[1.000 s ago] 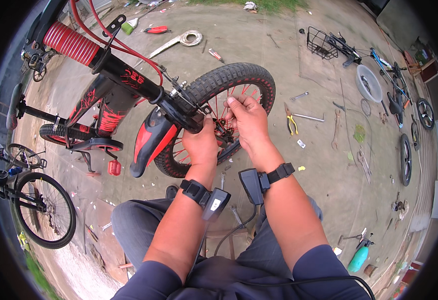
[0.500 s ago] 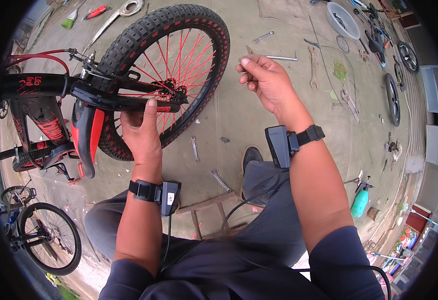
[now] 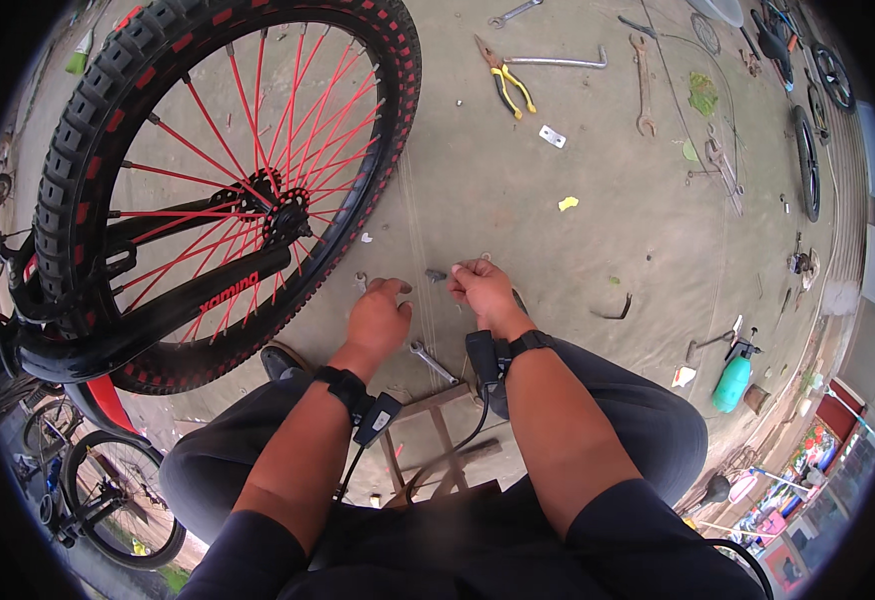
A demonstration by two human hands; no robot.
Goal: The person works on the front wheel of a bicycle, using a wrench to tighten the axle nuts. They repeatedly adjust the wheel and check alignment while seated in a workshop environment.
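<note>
Item 1: my left hand, centre of frame, low over the concrete floor, fingers curled and closed; whether it holds anything I cannot tell. It has come off the wheel hub, where it was gripping 0.5 s ago.

Item 2: my right hand, just beside the left, fingertips pinched on a small metal part; it was raised with that pinch before and is now down at the ground.

Item 3: bicycle wheel, upper left, red spokes, black knobby tyre, untouched by either hand; I judge the hub work paused while small parts get sorted on the floor.

Item 4: wrench below my hands; pliers at top centre; green spray bottle at right.
</note>
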